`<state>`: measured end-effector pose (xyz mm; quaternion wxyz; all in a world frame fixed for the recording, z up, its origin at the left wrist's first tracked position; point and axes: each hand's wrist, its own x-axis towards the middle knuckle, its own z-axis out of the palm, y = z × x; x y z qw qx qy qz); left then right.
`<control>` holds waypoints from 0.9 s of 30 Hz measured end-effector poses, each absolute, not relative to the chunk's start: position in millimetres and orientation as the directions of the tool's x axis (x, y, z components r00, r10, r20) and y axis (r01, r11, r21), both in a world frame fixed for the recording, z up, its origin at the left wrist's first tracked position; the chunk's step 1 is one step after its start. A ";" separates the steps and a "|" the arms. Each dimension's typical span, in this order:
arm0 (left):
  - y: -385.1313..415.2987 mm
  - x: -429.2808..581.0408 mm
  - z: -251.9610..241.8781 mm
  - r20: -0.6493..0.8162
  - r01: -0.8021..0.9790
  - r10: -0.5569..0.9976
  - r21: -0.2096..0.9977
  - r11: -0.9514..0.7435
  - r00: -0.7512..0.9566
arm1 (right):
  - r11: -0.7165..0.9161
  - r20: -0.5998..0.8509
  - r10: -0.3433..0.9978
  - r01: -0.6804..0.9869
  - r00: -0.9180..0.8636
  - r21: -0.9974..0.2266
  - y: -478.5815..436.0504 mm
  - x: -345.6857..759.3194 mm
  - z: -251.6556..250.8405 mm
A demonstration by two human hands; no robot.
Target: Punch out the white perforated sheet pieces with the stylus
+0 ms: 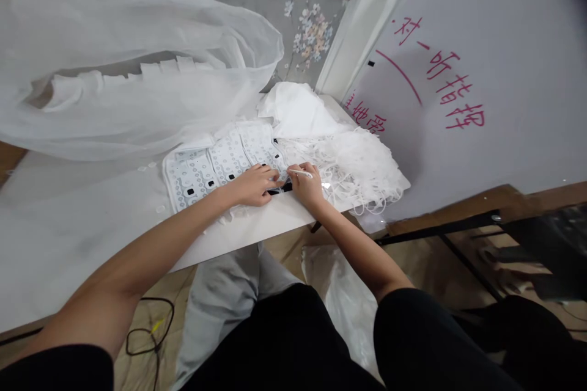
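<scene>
Patterned grey-and-white sheets (224, 159) with small black squares lie on the white table. My left hand (257, 185) rests on the right part of these sheets, with its fingers stretched out and apart. Close beside it, my right hand (306, 182) is closed around a slim white pen-like tool (300, 173). The tool's working end is too small to make out. Between the two hands, a black patch (287, 187) shows at the sheet's edge. Just right of my right hand lies a heap of thin white strips (362, 165).
A big translucent plastic bag (183, 98) with white pieces inside lies at the left rear. White sheet material (298, 110) is piled behind the strips. A framed floral panel (312, 30) and a whiteboard (486, 24) with red writing stand behind. A black cable (149, 330) lies on the floor.
</scene>
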<state>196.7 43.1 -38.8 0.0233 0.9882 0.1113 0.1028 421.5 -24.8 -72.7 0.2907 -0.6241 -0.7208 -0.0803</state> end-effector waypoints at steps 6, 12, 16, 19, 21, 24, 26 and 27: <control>42.2 194.4 -38.4 0.200 0.201 0.211 0.068 -0.977 0.957 | 0.070 0.547 0.814 0.901 0.196 -0.428 -4.7 443.9 -74.4; 44.3 191.8 -39.6 0.192 0.179 0.191 0.078 -0.981 0.963 | 0.133 0.509 0.830 0.806 0.228 -0.577 -4.7 445.8 -69.3; 45.7 191.2 -40.4 0.213 0.166 0.182 0.088 -0.982 0.960 | 0.143 0.491 0.825 0.736 0.280 -0.661 -4.8 446.6 -64.6; 46.4 189.7 -40.9 0.234 0.147 0.170 0.110 -0.983 0.957 | 0.145 0.485 0.819 0.708 0.306 -0.692 -1.5 448.8 -62.4; 48.0 188.9 -43.2 0.259 0.126 0.158 0.138 -0.982 0.953 | 0.130 0.473 0.814 0.688 0.337 -0.714 1.9 450.7 -61.8; 53.2 190.2 -50.3 0.326 0.135 0.200 0.212 -0.968 0.924 | 0.074 0.428 0.811 0.657 0.399 -0.750 6.7 454.8 -61.9; 55.6 192.5 -52.5 0.371 0.172 0.269 0.273 -0.946 0.889 | 0.005 0.377 0.818 0.650 0.435 -0.760 7.4 457.7 -61.3; 54.8 193.8 -50.5 0.391 0.190 0.304 0.303 -0.934 0.869 | -0.033 0.349 0.823 0.651 0.448 -0.758 6.7 459.0 -60.5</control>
